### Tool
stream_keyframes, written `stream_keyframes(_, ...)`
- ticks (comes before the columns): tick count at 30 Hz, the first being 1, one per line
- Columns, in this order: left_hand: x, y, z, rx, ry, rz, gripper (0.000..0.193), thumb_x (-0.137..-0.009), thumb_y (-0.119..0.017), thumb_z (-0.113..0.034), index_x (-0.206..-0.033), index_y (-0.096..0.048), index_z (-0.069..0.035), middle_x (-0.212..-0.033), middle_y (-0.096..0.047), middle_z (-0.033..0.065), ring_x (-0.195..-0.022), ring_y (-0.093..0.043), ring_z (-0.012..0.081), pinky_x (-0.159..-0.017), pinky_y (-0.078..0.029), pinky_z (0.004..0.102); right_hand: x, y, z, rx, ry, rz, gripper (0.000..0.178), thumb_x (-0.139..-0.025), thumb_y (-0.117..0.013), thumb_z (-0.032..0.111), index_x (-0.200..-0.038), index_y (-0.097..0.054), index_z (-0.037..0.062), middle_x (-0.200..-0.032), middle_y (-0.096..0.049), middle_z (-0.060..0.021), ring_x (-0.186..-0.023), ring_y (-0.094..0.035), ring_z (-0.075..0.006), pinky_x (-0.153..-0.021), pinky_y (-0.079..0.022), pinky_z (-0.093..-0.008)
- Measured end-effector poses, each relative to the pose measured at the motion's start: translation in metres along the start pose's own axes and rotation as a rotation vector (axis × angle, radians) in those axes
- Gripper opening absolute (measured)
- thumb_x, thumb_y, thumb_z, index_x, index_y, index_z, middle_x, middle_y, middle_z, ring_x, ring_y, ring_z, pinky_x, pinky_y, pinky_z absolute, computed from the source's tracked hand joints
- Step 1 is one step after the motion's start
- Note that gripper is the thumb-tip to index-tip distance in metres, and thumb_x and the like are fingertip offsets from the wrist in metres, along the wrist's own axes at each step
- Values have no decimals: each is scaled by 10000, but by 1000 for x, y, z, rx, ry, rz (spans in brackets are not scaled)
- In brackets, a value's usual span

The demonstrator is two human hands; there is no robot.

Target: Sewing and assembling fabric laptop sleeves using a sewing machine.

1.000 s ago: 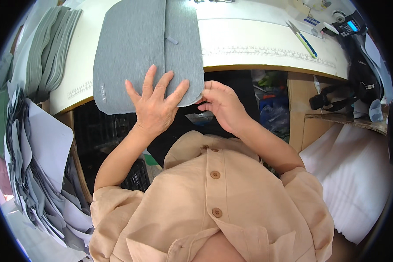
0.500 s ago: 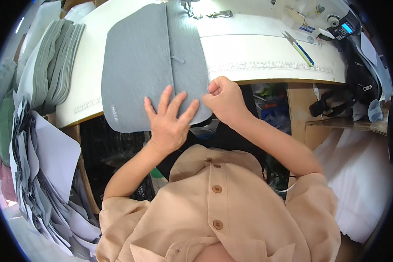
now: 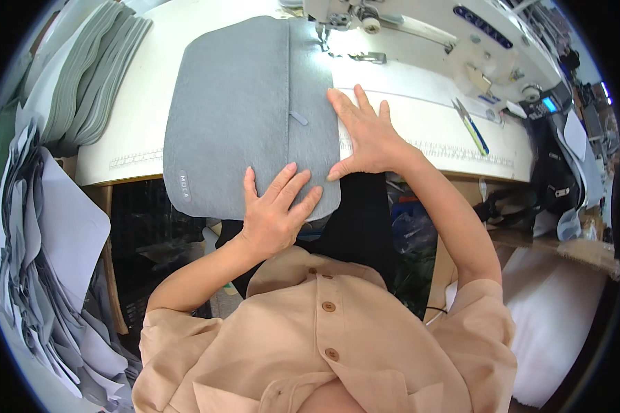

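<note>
A grey fabric panel [image 3: 231, 110] with rounded corners lies on the white sewing table, its near edge hanging over the front. A seam runs down it, with a small zipper pull [image 3: 298, 118] beside that line. My left hand [image 3: 279, 210] rests flat on the panel's near part, fingers spread. At the panel's right edge my right hand [image 3: 368, 134] is open, with thumb and fingertips touching the fabric. The sewing machine's presser foot [image 3: 324, 45], lit by a lamp, stands at the panel's far right edge.
Thread snips [image 3: 474, 131] lie on the table [image 3: 420, 138] at the right, near a printed ruler strip. Stacked grey pieces [image 3: 83, 82] stand at the left, above more hanging panels [image 3: 69, 213]. The machine head [image 3: 461, 41] spans the far right. A black bag [image 3: 554, 172] hangs beyond.
My right hand has opened from a closed pinch and moved farther up the panel's right edge. The left hand stays flat on the fabric. The view has shifted, showing more of the machine.
</note>
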State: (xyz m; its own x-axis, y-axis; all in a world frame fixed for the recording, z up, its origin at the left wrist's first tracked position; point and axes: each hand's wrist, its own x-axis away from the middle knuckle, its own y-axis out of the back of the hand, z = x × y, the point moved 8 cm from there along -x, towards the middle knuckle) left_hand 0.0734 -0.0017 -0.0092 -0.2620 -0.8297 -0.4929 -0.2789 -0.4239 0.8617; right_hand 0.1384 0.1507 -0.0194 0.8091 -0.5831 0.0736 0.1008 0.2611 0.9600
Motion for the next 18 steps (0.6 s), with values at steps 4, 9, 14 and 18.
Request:
stream_keyframes(4, 1, 3, 2, 31, 19, -13, 281, -708, -542, -153, -983, -599, -151, -1099, -537, 57, -1070, -492, 213, -847, -231, 609, -6, -2, 1, -11, 39, 48, 1278, -411, -711, 625, -1374, -74, 77, -1411, -143, -180, -1299, -51, -406, -944, -86, -664)
stream_keyframes(9, -20, 4, 16, 52, 12, 32, 304, -703, -534, -83, -999, -588, -124, -1088, -535, 44, -1043, -501, 209, -893, -238, 567, -25, 2, -7, -34, 65, 39, 1297, -404, -707, 635, -1377, -52, 82, -1396, -187, -195, -1305, -48, -388, -978, -53, -626)
stream_keyframes(14, -52, -8, 41, 39, -28, 92, 286, -722, -530, -95, -1003, -577, -112, -1080, -523, 50, -1029, -497, 206, -891, -296, 537, -52, 10, -31, -117, -19, -13, 1133, -447, -709, 605, -1337, -254, 71, -1375, -282, -136, -1310, -89, -357, -993, -39, -606)
stream_keyframes(18, -75, -18, 65, 97, -52, 97, 280, -713, -543, -74, -983, -596, -127, -1065, -543, 39, -989, -506, 197, -904, -323, 471, -63, 14, -40, -159, -8, -128, 902, -545, -696, 554, -1263, -404, 91, -1343, -360, -75, -1306, -144, -328, -1002, -23, -577)
